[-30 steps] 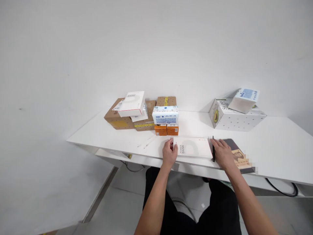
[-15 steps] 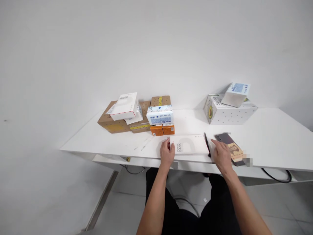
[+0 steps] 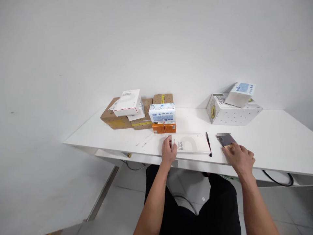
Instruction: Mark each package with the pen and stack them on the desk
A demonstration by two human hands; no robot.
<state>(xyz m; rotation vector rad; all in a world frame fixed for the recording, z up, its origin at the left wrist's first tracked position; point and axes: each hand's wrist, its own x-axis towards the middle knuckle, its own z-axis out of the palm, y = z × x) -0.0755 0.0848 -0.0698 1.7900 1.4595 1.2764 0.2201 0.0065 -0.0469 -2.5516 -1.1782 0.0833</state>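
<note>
A flat white power bank box (image 3: pixel 193 143) lies near the front edge of the desk. My left hand (image 3: pixel 169 150) grips its left end, the thumb on the near side and the fingers curled at the far corner. Alongside the box's right end rests a black pen (image 3: pixel 208 143). Over the lower part of a dark smartphone (image 3: pixel 226 139) with a picture on its back, my right hand (image 3: pixel 241 158) is closed, thumb at its left side and fingers over the right. The phone's lower end is hidden under that hand.
On the white desk (image 3: pixel 281 143), brown cartons (image 3: pixel 114 119) at back left carry another white box (image 3: pixel 127 101). Beside them, a blue-and-white box (image 3: pixel 162 112) sits on small orange boxes (image 3: pixel 158 128). A white avocado-print carton (image 3: pixel 236 114) at back right bears a tilted box (image 3: pixel 241 94).
My right hand has moved right, from beside the phone onto its lower part, and closed on it. My left hand stays on the power bank box. The view has shifted slightly.
</note>
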